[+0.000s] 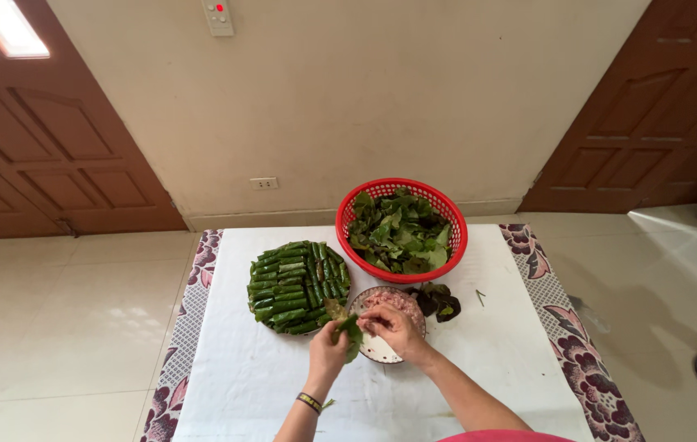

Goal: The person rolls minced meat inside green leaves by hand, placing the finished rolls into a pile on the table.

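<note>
Both forearms reach up from the bottom edge over a white cloth (267, 385) spread on a patterned mat (565, 336) on the pale tiled floor (62, 319); much bare cloth lies open to either side of the arms and toward the near edge. At the cloth's far edge a red basket (453, 223) holds loose green leaves, and to its left, well inside the cloth, a round plate piled with rolled leaves (293, 285) sits. Just in front of the basket, a bowl of minced meat (377, 348) has a few dark leaves (440, 301) beside it. Over the bowl's near rim, the left hand (328, 348) and right hand (392, 326) are close together, fingers pinched on one green leaf (351, 329) held between them.
</note>
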